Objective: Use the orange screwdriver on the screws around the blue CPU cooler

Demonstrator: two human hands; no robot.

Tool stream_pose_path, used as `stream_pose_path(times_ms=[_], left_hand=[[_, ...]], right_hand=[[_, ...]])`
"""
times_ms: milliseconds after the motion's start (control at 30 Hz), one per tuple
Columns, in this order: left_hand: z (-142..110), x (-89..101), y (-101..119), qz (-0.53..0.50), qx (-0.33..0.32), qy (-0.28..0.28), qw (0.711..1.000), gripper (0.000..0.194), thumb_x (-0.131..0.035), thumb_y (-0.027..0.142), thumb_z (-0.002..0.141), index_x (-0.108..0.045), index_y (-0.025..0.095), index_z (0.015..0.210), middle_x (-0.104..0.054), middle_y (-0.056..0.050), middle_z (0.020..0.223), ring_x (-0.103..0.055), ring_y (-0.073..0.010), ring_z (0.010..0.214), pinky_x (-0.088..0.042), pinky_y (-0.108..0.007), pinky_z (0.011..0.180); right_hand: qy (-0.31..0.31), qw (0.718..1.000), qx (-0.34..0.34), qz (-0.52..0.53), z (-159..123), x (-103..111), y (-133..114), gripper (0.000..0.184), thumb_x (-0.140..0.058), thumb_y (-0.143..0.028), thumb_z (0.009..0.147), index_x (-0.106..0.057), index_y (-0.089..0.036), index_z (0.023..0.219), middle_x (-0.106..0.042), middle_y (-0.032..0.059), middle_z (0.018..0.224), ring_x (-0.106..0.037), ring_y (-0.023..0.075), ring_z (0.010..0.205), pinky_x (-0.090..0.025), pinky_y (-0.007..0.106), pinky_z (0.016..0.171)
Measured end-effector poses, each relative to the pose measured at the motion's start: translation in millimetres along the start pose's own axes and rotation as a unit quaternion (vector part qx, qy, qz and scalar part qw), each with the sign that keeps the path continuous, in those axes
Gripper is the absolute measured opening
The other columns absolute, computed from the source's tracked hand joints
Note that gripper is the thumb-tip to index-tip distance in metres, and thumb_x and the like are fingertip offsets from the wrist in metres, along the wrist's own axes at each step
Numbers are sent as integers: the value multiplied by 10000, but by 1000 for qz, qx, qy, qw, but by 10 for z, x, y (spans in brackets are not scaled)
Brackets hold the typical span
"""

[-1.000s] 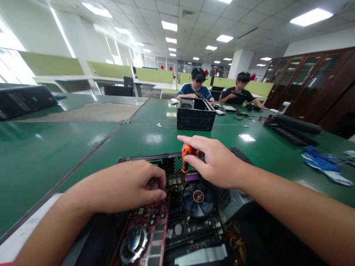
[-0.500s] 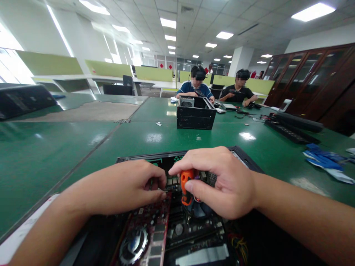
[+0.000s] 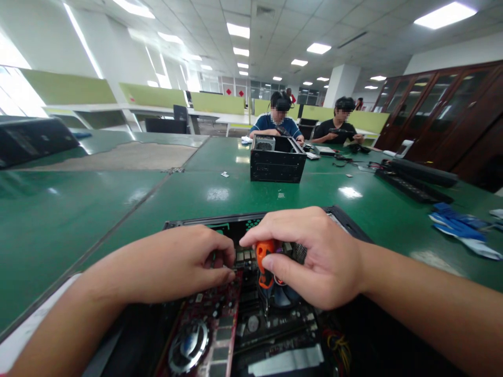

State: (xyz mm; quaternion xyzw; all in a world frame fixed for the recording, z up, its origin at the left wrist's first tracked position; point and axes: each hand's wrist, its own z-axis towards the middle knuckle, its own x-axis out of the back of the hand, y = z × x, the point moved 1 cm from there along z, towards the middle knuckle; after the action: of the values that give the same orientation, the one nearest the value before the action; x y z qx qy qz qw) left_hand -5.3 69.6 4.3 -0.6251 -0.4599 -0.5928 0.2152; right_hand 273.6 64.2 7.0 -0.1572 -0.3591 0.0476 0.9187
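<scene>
My right hand is wrapped round the top of an orange and black screwdriver. The screwdriver stands nearly upright, shaft down, inside an open computer case; its tip is hard to make out. My left hand pinches the far end of a red graphics card, fingertips partly hidden. A round silver fan sits on the card. Beside it lie the dark motherboard with a coin cell, and a metal bracket at the near edge.
Ahead on the green table stands a second black case. Blue and white gloves and black parts lie at right. A dark case is at far left. Two people sit across the table.
My hands and the screwdriver stay almost in place. Across the table, the person at right has raised a hand from the tabletop.
</scene>
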Motion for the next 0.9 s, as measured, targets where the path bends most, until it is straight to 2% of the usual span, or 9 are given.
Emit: stream_pose_path(times_ms=[300,400,433,533,600,633,700,733,900], left_hand=[[7,-1,-19,-32,-14,0,999,263,-740,543,981,-946,382,1002,-968,-8,966,-888,-292,868,-606,-393,789],[4,4,-17,-37,-16,5,999,265,-758,545,993,-959,375,1012,-973,-12,978,-882,-283,864,-610,-380,791],[3,6,-15,-35,-13,5,999,270,-761,552,995,-963,374,1013,-972,-11,980,-878,-279,863,-608,-374,787],[-2,9,-8,-22,-1,-4,1000,283,-758,573,995,-967,384,1018,-962,-4,971,-864,-269,847,-592,-367,758],[-5,12,-1,-13,4,-9,1000,298,-741,582,996,-963,385,1021,-959,-4,978,-865,-269,856,-585,-374,765],[-6,14,3,-10,5,-11,1000,305,-728,579,996,-960,384,1027,-959,-7,986,-867,-272,864,-584,-379,773],[-8,22,14,-7,5,-10,1000,314,-710,572,985,-954,379,1034,-956,-15,992,-871,-281,880,-581,-389,785],[-8,27,20,-8,6,-10,1000,315,-708,576,978,-949,378,1027,-954,-18,990,-871,-286,886,-581,-391,784],[-4,38,27,-2,9,-6,1000,330,-714,626,968,-943,389,991,-951,-29,982,-865,-295,890,-585,-393,769]], right_hand=[[-8,1000,-12,-22,18,2,-20,290,-694,-124,1013,-880,-167,1230,-935,80,1028,-837,215,834,-688,331,795],[1,1000,-22,-9,19,-18,8,139,-783,-175,1019,-880,-185,1119,-903,41,943,-779,175,748,-621,288,740],[-3,999,-34,-1,17,-23,21,50,-830,-208,1032,-870,-193,1056,-876,17,886,-741,154,702,-580,269,704],[-41,994,-94,30,12,-21,44,219,-917,-335,1060,-811,-218,908,-765,-45,734,-619,111,591,-456,244,614],[-78,986,-142,41,20,-3,33,222,-892,-356,1067,-797,-226,914,-724,-59,718,-596,109,588,-442,245,624],[-95,981,-162,40,28,12,19,162,-861,-335,1064,-803,-228,956,-719,-62,730,-596,114,601,-450,249,646],[-121,975,-187,24,48,49,-14,69,-769,-268,1035,-806,-236,1084,-728,-61,777,-600,131,636,-462,261,683],[-125,973,-193,16,56,70,-28,132,-722,-242,1006,-788,-243,1121,-723,-62,786,-591,138,639,-458,267,685],[-71,985,-155,-12,40,167,-1,121,-646,-256,775,-562,-293,854,-510,-92,639,-383,140,559,-355,289,594]])
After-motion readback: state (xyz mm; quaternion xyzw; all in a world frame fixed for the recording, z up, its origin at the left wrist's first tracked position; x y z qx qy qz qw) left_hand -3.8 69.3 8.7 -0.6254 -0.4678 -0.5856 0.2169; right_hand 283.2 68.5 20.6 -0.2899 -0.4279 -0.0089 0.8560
